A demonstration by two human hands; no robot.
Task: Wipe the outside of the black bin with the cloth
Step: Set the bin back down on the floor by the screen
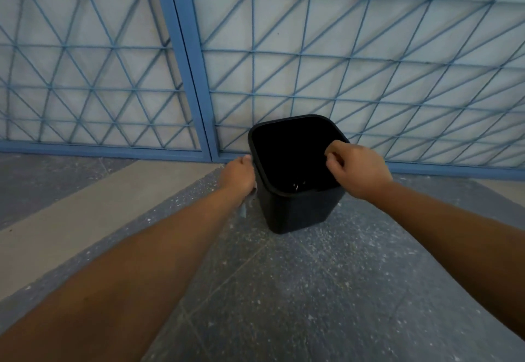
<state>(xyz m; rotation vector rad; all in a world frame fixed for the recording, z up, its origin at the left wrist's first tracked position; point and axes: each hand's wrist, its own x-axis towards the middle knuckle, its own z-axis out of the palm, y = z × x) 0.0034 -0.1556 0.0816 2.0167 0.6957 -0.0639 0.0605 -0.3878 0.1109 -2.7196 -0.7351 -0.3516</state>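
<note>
Your square black plastic bin (298, 208) stands on the speckled grey floor (284, 290), close to the blue lattice gate (284, 63) at its 12 o'clock. Your left hand (238, 175) presses the pale cloth (243, 209) against the bin's 9 o'clock wall, fingers wrapped round it. Your right hand (359, 169), fingers curled, steadies the rim at 3 o'clock. Judging by this, wiping is underway; the near and right walls likely remain.

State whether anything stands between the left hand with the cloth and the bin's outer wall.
Nothing visible does: the left hand presses the cloth against the left outer wall of the black bin. The right hand is at the opposite rim.
</note>
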